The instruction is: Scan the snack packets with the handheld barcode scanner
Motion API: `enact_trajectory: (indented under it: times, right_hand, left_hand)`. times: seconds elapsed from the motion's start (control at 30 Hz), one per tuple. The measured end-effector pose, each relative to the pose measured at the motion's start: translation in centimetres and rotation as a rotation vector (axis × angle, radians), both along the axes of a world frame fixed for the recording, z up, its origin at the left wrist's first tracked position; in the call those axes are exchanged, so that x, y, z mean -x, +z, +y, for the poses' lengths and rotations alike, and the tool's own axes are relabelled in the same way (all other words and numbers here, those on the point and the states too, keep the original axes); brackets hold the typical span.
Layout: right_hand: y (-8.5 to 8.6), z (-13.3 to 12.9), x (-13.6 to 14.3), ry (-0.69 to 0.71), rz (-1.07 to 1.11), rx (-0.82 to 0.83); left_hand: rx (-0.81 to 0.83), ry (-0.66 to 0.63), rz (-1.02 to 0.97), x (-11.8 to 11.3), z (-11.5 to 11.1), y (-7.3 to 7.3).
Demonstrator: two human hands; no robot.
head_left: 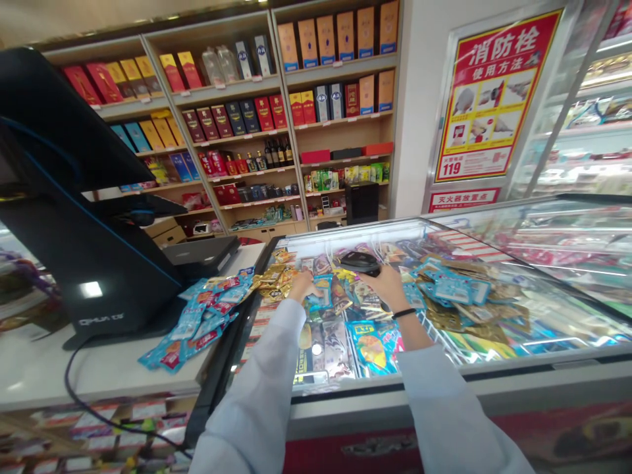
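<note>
Over the glass top of a freezer (pixel 345 388), my right hand (pixel 388 286) is wrapped round a black handheld scanner (pixel 360 263). My left hand (pixel 302 287) is at a small blue packet (pixel 323 293), its fingers partly blurred; whether it grips the packet is unclear. Gold packets (pixel 274 280) lie just left of that hand. Blue and red packets (pixel 197 322) are heaped on the white counter at the left. Right of my right hand, a pile of blue packets (pixel 451 286) rests on gold-brown packets (pixel 474 316).
A black checkout terminal (pixel 113 263) stands on the white counter (pixel 29 368) at the left, its cable hanging over the front. Shelves (pixel 340 131) of boxes and bottles line the back wall. A red poster (pixel 496 99) hangs at the right.
</note>
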State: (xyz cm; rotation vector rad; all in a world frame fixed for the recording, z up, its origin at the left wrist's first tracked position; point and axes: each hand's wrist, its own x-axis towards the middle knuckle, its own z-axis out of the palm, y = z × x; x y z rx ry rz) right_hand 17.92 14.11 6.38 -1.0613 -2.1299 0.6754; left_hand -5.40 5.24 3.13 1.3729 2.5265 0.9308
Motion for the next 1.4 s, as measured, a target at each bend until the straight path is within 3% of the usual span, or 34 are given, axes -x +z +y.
enact_trajectory:
  times: [0.1, 0.17, 0.33, 0.4, 0.53, 0.73, 0.9, 1.0, 1.13, 1.4]
  right_hand:
    - [0.2, -0.3, 0.0, 0.0, 0.003, -0.012]
    - [0.4, -0.6, 0.0, 0.005, -0.002, -0.039]
    - [1.0, -1.3, 0.0, 0.051, 0.004, -0.053]
    - [1.2, -1.6, -0.1, 0.068, 0.028, -0.06]
    - [1.4, -2.3, 0.0, 0.104, 0.064, -0.106]
    - [0.9, -2.5, 0.3, 0.218, 0.128, 0.002]
    - [0.0, -2.3, 0.7, 0.226, 0.115, -0.005]
    - [-0.2, -2.4, 0.8, 0.236, 0.092, -0.041]
    - [-0.1, -2.8, 0.7, 0.286, 0.067, -0.068]
    - [0.2, -3.4, 0.5, 0.39, 0.096, -0.12]
  left_hand:
    - [0.014, -0.014, 0.014, -0.1, -2.1, 1.0]
    - [-0.061, -0.008, 0.019, 0.1, -3.8, 1.3]
    - [-0.376, 0.28, -0.122, 0.3, -6.8, 0.0]
    - [-0.501, 0.356, -0.329, -0.1, -6.9, -0.8]
    - [-0.622, 0.355, -0.774, -1.1, -6.0, -1.3]
    - [-0.583, 0.289, -1.02, -2.4, -5.8, -1.0]
    - [-0.501, 0.194, -0.899, -3.2, -6.3, -1.0]
    - [-0.602, 0.166, -0.735, -3.1, -6.5, -0.7]
    - [-0.655, 0.12, -0.659, -2.8, -6.7, -0.5]
    - [-0.558, 0.222, -0.634, -3.5, -7.0, 0.0]
